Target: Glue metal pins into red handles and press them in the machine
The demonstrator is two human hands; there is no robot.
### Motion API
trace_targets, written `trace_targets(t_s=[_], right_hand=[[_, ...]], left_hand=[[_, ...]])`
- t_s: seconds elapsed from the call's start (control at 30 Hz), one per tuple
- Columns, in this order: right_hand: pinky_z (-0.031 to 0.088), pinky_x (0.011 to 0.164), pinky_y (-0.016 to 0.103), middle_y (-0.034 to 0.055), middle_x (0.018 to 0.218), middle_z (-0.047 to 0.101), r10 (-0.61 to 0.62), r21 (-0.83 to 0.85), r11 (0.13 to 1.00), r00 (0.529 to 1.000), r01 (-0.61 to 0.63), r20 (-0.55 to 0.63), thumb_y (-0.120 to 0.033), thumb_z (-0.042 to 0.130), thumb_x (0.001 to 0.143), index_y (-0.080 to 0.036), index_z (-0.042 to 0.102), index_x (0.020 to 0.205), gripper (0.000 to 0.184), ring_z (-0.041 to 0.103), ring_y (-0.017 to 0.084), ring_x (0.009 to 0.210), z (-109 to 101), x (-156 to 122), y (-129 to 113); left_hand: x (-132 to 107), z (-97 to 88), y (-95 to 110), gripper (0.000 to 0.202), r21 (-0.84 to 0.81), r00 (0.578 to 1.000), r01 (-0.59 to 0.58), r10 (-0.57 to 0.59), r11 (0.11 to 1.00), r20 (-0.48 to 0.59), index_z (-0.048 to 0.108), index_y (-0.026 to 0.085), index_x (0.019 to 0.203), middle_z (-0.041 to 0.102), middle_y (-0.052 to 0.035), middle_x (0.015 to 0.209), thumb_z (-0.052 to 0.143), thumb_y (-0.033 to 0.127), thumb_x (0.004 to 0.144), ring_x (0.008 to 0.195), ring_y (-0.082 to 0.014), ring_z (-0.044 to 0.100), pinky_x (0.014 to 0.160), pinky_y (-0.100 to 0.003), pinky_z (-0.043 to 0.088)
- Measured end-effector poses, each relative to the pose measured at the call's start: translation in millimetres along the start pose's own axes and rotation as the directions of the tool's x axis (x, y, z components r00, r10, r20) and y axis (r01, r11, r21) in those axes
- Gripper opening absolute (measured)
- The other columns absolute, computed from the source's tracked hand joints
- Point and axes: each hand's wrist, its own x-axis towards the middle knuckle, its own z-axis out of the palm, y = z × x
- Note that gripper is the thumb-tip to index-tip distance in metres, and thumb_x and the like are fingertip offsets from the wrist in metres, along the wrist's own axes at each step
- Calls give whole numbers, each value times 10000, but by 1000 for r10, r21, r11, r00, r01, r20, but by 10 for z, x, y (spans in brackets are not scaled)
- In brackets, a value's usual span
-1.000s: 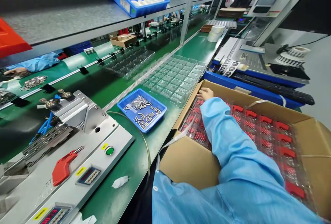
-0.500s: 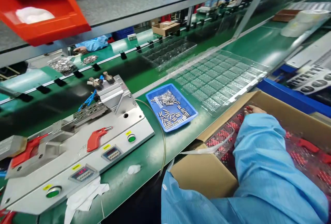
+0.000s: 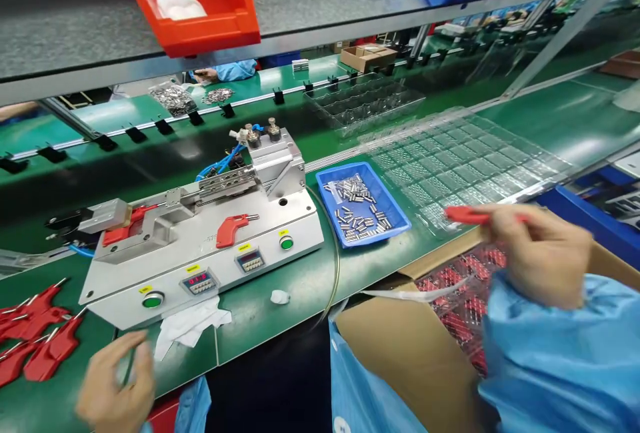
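My right hand [image 3: 543,253] is raised over the cardboard box, its fingers closed on a red plastic handle [image 3: 466,214] that sticks out to the left. Part of that piece is hidden by the fingers. Down at the lower left, my left hand [image 3: 117,383] is slightly blurred, thumb and index finger apart with nothing seen between them. It hovers by the front edge of the grey bench machine [image 3: 200,246]. One red handle with a metal pin [image 3: 231,230] lies on top of the machine; another red handle [image 3: 129,223] sits in its left-hand fixture.
Several red handles with pins [image 3: 53,353] lie at far left. A blue tray [image 3: 403,226] of small metal pins is right of the machine, beside clear plastic trays [image 3: 465,160]. The cardboard box [image 3: 400,346] contains bagged red parts. Overhead, a shelf [image 3: 320,10] carries bins.
My right hand has come up out of the cardboard box with a red handle. My left hand has come into view at the lower left. The view has swung left.
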Motion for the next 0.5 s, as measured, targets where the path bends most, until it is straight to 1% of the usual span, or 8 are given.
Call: trace_targets(t_s=[0.03, 0.07, 0.13, 0.2, 0.27, 0.3, 0.37, 0.5], right_hand=[[528, 543, 205, 111, 851, 777, -19, 60, 998, 974, 5, 226, -471, 725, 927, -156, 822, 924, 330, 651, 104, 611, 141, -148, -183], [555, 556, 207, 88, 851, 783, -30, 122, 992, 894, -28, 448, -467, 721, 932, -181, 827, 963, 307, 683, 117, 624, 295, -298, -326], [598, 607, 223, 52, 819, 780, -42, 200, 964, 641, -176, 766, -469, 692, 952, -204, 826, 1014, 303, 723, 137, 653, 627, -597, -497], [623, 667, 246, 52, 834, 780, -54, 217, 904, 406, -367, 912, -497, 653, 970, -189, 814, 1071, 362, 743, 148, 694, 959, -891, -556], [628, 690, 255, 64, 847, 777, -85, 237, 795, 285, -558, 955, -522, 645, 969, -159, 798, 1117, 420, 742, 146, 698, 1247, -1161, -558], [622, 683, 251, 64, 827, 769, -106, 250, 736, 258, -629, 960, -523, 646, 970, -149, 794, 1121, 430, 734, 139, 680, 1365, -1280, -551], [596, 650, 224, 51, 756, 744, -138, 285, 673, 263, -682, 955, -486, 664, 970, -140, 798, 1094, 392, 708, 122, 632, 1542, -1469, -530], [533, 621, 183, 47, 700, 722, -162, 387, 806, 462, -448, 872, -372, 745, 929, -147, 822, 970, 241, 673, 104, 607, 1716, -1683, -468]], left_hand=[[117, 73, 171, 115, -82, 994, -96, 100, 992, 40, 622, 195, 1042, 681, -79, 967, 616, 145, 939, 872, -245, 667, 807, -380, 537], [209, 149, 334, 145, -174, 980, -179, 190, 968, 51, 621, 201, 1063, 688, -72, 966, 605, 119, 944, 878, -230, 679, 803, -358, 551], [315, 296, 629, 218, -335, 942, -274, 321, 901, 92, 608, 203, 1190, 705, -91, 1050, 584, 143, 982, 960, -223, 697, 834, -339, 575], [331, 409, 874, 301, -451, 890, -342, 438, 824, 126, 568, 184, 1319, 703, -140, 1170, 578, 254, 1026, 1069, -241, 697, 875, -351, 587], [297, 476, 1046, 363, -535, 836, -375, 525, 757, 157, 542, 168, 1374, 695, -172, 1235, 551, 332, 1051, 1097, -252, 698, 864, -361, 588], [273, 493, 1097, 347, -576, 816, -372, 552, 728, 170, 545, 168, 1369, 702, -171, 1226, 524, 329, 1063, 1063, -244, 707, 834, -355, 585], [226, 495, 1117, 280, -654, 800, -311, 561, 689, 211, 561, 180, 1327, 727, -144, 1159, 466, 264, 1077, 961, -217, 719, 776, -338, 569], [100, 403, 905, 234, -736, 787, -60, 485, 675, 381, 603, 214, 1266, 734, -77, 1019, 488, 213, 1062, 858, -178, 705, 760, -296, 559]])
